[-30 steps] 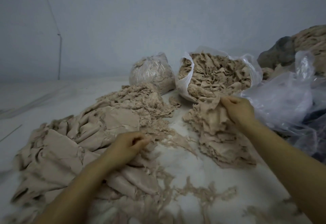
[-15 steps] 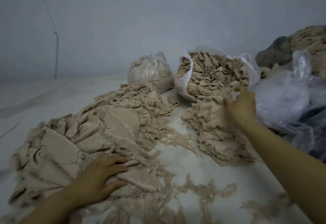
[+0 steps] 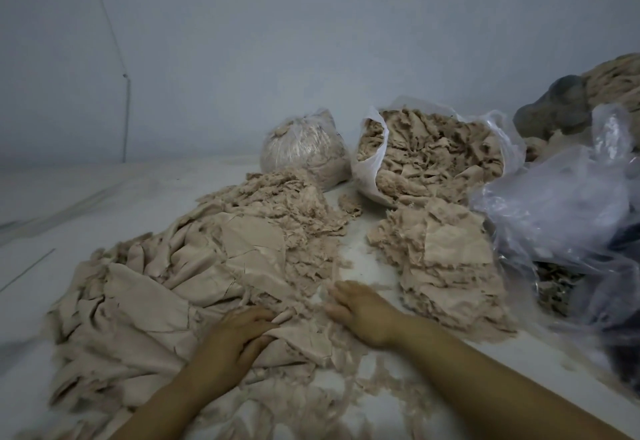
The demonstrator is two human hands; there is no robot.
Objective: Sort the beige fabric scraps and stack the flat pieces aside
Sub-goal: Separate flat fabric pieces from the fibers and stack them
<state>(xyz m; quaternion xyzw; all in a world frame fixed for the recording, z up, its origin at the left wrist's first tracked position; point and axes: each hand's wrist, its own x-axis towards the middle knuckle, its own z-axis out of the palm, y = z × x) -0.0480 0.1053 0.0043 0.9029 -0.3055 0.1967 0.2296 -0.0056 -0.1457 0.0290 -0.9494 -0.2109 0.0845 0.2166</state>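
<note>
A wide heap of beige fabric scraps [image 3: 180, 277] covers the left and middle of the white surface. To the right lies a lower stack of flat beige pieces [image 3: 446, 259], with one smooth piece on top. My left hand [image 3: 235, 339] rests flat on a beige piece at the heap's near edge, fingers straight. Just right of it, my right hand [image 3: 363, 311] lies palm down on the frayed scraps between the heap and the stack, fingers straight and holding nothing.
An open white plastic bag [image 3: 372, 159] full of beige scraps stands at the back. A tied clear bag of scraps [image 3: 304, 148] sits left of it. Crumpled clear plastic [image 3: 568, 211] and dark bundles crowd the right side. Thin frayed strips [image 3: 346, 401] litter the near surface.
My right hand has left the top of the flat stack and come down beside my left hand. My left hand stays flat on the heap's near edge.
</note>
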